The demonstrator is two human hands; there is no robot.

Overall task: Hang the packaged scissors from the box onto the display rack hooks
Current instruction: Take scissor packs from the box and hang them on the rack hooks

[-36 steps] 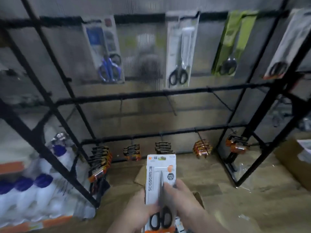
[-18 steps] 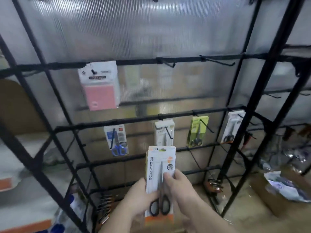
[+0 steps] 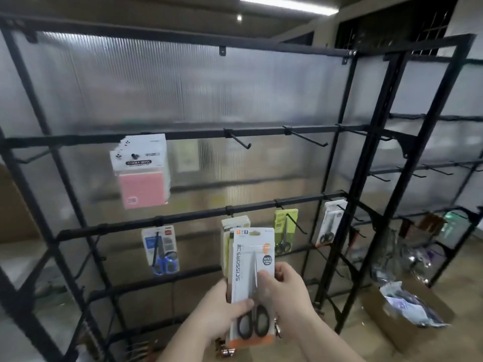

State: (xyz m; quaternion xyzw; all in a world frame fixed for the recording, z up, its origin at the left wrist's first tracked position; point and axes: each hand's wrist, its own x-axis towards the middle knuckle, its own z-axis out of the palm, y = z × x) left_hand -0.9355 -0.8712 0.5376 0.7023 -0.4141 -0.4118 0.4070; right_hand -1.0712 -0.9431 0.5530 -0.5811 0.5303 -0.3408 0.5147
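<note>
The pack (image 3: 252, 280) is sitting higher than a second ago. Then it was being held low, in front of the bottom row near the floor. Now it is being raised to the middle bar of the rack (image 3: 347, 178), with its top edge overlapping the stack of like packs (image 3: 225, 240) hanging there. Fetching is looking finished and threading onto the hook is likely coming next; the pack is not yet hanging, and the hook itself is hiding behind the stack. Both hands are clamping the pack. The left hand (image 3: 222, 309) is gripping its lower left edge, thumb lying across the front. The right hand (image 3: 285, 291) is pinching the right edge at mid-height, thumb on the front and fingers curling round behind.
</note>
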